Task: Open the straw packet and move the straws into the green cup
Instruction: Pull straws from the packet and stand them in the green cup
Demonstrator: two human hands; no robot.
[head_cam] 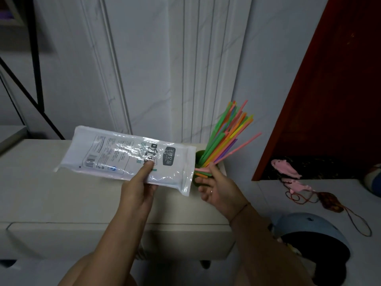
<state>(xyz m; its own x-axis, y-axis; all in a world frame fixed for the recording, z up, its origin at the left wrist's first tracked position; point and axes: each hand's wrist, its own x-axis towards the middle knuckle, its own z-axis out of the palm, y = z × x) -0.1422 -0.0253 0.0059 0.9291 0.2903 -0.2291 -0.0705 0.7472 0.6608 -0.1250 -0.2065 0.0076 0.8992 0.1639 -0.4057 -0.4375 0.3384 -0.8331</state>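
My R hand point(220, 190) pinches straws point(226, 133) at low ends, axis tilting up-right; green cup point(199, 158) just left; L hand point(138, 188) grips packet point(123, 155)

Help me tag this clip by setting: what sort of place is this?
Probably a room in a home, maybe a hallway. A white panelled wall stands behind a cream cabinet, and a blue helmet and a pink plush toy lie off to the right.
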